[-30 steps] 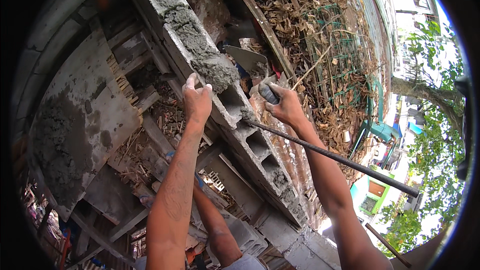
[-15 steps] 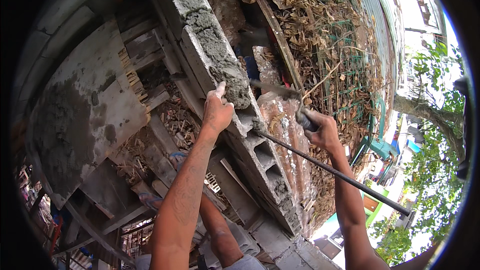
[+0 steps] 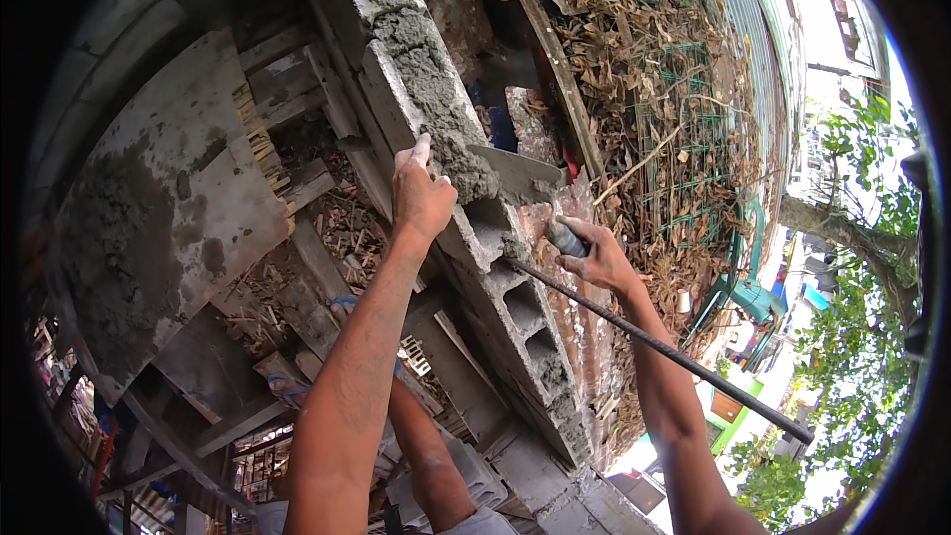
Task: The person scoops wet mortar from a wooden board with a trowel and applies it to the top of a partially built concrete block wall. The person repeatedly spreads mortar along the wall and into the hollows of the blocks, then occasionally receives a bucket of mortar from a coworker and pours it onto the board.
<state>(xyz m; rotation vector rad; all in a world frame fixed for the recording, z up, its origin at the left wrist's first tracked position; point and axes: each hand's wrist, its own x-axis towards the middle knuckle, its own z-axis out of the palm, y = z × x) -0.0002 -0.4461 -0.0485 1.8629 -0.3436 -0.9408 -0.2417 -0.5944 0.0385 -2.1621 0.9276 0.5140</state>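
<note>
My right hand [image 3: 592,256] is closed round the handle of a pointing trowel [image 3: 518,170]. The trowel's flat blade lies against the right side of the wet mortar [image 3: 428,89] on top of a hollow concrete block wall [image 3: 475,263]. At the left edge of this wall rests my left hand [image 3: 423,196], its index finger stretched along the block beside the mortar and its thumb held apart. Nothing shows in its grip; the other fingers are partly hidden. Just below the mortar's end the block cores are open, and a steel rebar [image 3: 664,332] sticks out of one toward the lower right.
A mortar-smeared board [image 3: 198,228] with a heap of wet mortar [image 3: 114,238] lies to the left. Wood scraps [image 3: 337,238] litter the ground beneath. Right of the wall are dry leaves [image 3: 604,30], green wire mesh [image 3: 684,129] and corrugated roofing [image 3: 738,30]. My leg [image 3: 436,466] shows below.
The trowel has moved left, from beyond the wall to the mortar's right edge, and its blade has turned flatter. My left hand has slid slightly up along the block edge.
</note>
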